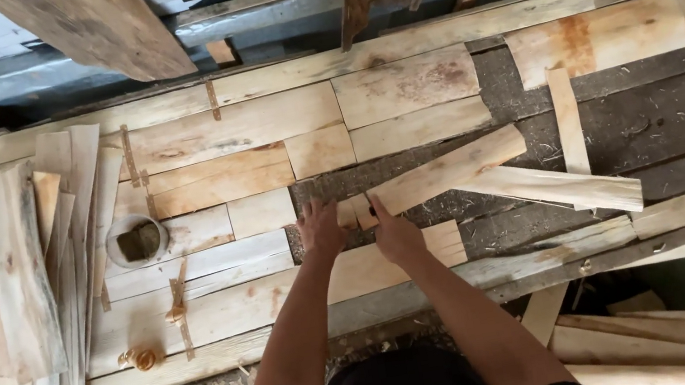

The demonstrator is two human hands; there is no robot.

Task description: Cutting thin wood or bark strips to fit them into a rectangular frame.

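Observation:
A long pale wood strip (449, 170) lies slanted across the dark bench board (670, 122), its near end between my hands. My left hand (320, 228) rests flat with fingers spread at the strip's left end, beside a laid veneer piece (259, 213). My right hand (395, 232) presses on the same end from the right, fingers on the strip. Another slanted strip (561, 185) lies under it to the right. Laid pieces form a patchwork sheet (232, 132) to the left.
A stack of loose veneer strips (37, 287) sits on the left. A small round bowl (137, 241) with a dark lump stands by it. A narrow upright strip (567, 120) lies on the dark board. Boards lean at the back (97, 30); scraps lie lower right (660, 344).

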